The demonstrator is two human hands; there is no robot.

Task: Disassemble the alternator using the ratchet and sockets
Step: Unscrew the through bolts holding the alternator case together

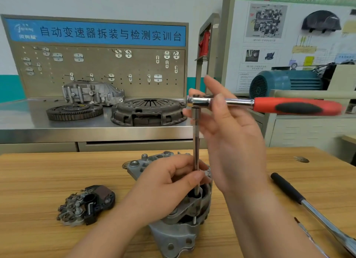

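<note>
Alternator: L hand pinches extension, R hand ratchet.

The red-handled ratchet carried a black grip inlay and a shiny chrome head, and the chrome extension bar matched that head. The cast-metal alternator was dull silver-grey, the wooden worktop pale brown streaked with darker grain, and the rectifier assembly black and grey. A blue banner bore white characters, and the ribbed electric motor was teal.
</note>
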